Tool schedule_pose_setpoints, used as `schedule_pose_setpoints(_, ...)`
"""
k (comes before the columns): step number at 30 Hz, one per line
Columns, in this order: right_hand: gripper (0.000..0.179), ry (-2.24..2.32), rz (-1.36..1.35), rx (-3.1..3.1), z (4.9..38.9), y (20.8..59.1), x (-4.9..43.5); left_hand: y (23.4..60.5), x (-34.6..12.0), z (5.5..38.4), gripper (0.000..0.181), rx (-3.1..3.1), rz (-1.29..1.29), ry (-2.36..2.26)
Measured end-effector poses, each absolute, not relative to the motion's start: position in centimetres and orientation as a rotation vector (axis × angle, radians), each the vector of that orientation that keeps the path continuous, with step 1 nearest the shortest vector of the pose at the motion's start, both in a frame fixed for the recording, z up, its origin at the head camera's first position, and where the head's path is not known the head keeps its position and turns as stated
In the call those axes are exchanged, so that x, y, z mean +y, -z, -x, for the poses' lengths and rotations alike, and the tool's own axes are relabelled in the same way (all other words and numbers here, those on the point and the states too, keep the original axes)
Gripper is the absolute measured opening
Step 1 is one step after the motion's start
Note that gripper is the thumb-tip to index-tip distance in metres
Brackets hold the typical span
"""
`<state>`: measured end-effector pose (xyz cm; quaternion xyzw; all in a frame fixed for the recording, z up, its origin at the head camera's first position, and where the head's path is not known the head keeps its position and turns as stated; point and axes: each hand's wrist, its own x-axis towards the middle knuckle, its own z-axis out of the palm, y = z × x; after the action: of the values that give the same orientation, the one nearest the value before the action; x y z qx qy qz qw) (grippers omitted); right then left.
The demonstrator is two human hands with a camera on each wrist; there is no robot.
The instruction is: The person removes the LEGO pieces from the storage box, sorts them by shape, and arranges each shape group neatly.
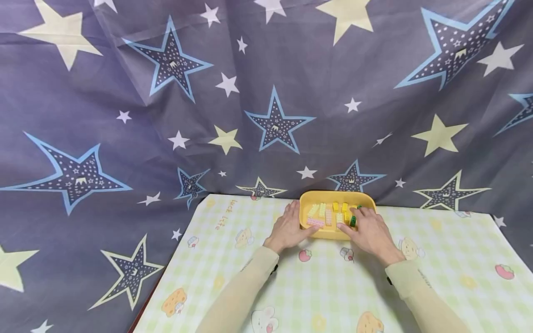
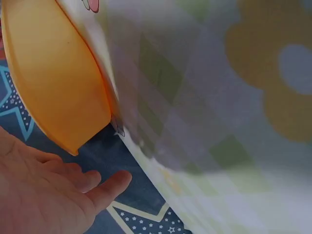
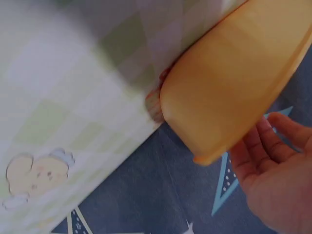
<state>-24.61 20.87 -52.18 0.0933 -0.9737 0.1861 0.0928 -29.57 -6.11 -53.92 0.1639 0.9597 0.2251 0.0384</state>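
A yellow plastic tray [image 1: 331, 234] stands at the table's far edge. Inside lie several toy bricks: a pink brick [image 1: 315, 222], a pale yellow brick [image 1: 322, 210], a bright yellow brick [image 1: 335, 206] and a green brick [image 1: 353, 221] among them. My left hand [image 1: 286, 228] is at the tray's left end, its thumb toward the front rim; in the left wrist view its loose fingers [image 2: 83, 181] lie beside the tray wall [image 2: 53, 68]. My right hand [image 1: 372, 231] reaches over the right end, fingers above the green bricks. In the right wrist view its fingertips are partly hidden behind the rim.
A green-and-white checked cloth [image 1: 233, 259] with cartoon prints covers the table. Right behind the tray hangs a dark curtain [image 1: 225, 152] patterned with stars. Both forearms, in pale sleeves [image 1: 245, 286], extend across the table from the near side.
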Motion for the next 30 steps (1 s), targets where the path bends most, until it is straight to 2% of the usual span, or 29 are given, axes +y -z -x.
schedule_pose_setpoints(6,0.050,-0.650,-0.201,-2.838,25.6,52.7,20.3,54.7,-5.1,30.4,0.118,2.959,-0.479,-0.748)
schedule_pose_setpoints(8,0.046,-0.704,-0.174,-2.836,25.9,52.9,20.1,55.0,-4.9,30.5,0.120,2.957,-0.470,-0.757)
schedule_pose_setpoints(19,0.039,-0.808,-0.007,-2.905,26.8,53.1,19.0,55.7,-4.7,30.8,0.125,2.954,-0.448,-0.802)
schedule_pose_setpoints(26,0.040,-0.799,0.142,-2.998,27.3,53.3,18.5,56.0,-4.6,30.8,0.128,2.925,-0.411,-0.846)
schedule_pose_setpoints(30,0.046,-0.799,0.199,-3.028,27.8,53.2,18.1,56.1,-4.6,30.9,0.129,2.922,-0.401,-0.860)
